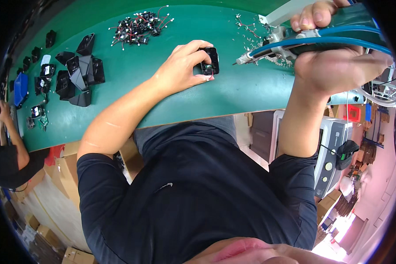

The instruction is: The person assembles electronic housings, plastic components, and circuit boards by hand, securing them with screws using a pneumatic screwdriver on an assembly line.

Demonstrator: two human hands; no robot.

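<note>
My left hand curls around a small black plastic housing on the green table. A bit of green circuit board shows inside the housing, beside my fingertips. At the upper right my right hand, partly smeared by motion, is wrapped around a pneumatic screwdriver with blue air hoses. Fingers show along the far side of the tool. The driver's tip points left toward the housing and stays apart from it. Small metal screws lie scattered under and behind the driver.
On the green table, a heap of black parts with red and black wires lies at the far middle. Black plastic covers are piled at left, near a blue tray. A co-worker's arm shows at far left.
</note>
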